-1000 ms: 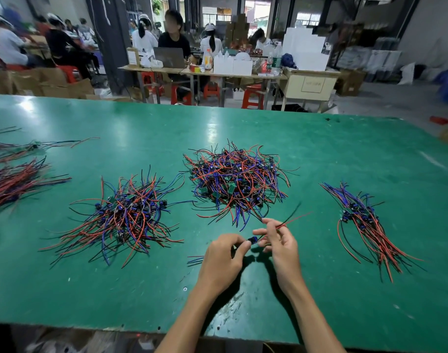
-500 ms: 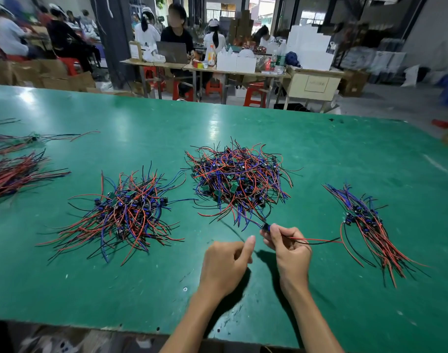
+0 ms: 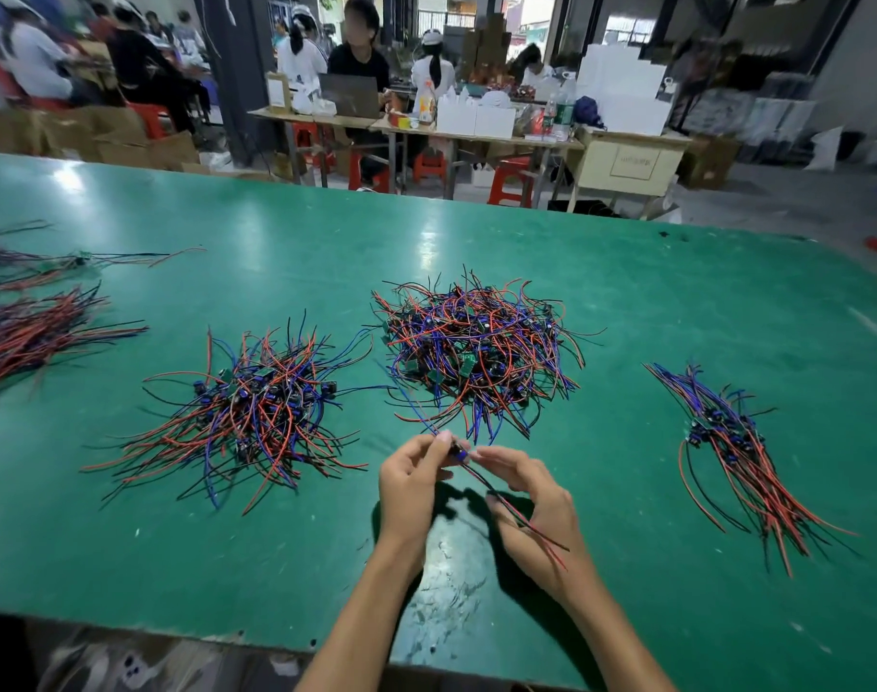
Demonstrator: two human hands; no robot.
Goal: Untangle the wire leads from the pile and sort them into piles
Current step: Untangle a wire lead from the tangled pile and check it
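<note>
On the green table (image 3: 626, 302) lies a tangled pile (image 3: 476, 352) of red, blue and black wire leads with small boards. A looser pile (image 3: 257, 417) lies to its left, and a combed pile (image 3: 731, 442) lies at the right. My left hand (image 3: 411, 484) and my right hand (image 3: 536, 506) hold one wire lead (image 3: 481, 474) between them, just in front of the tangled pile. Its blue component sits at my fingertips. Its red and black wires run down across my right palm.
Two more wire bundles (image 3: 27, 332) lie at the table's far left edge. Beyond the table, people sit at work benches (image 3: 426, 127) with boxes, bottles and red stools. The table's near edge runs just under my forearms.
My right hand drew the lead back from the right pile's side toward the middle. My left hand rose and took hold of its blue end. The wires now hang over my right palm.
</note>
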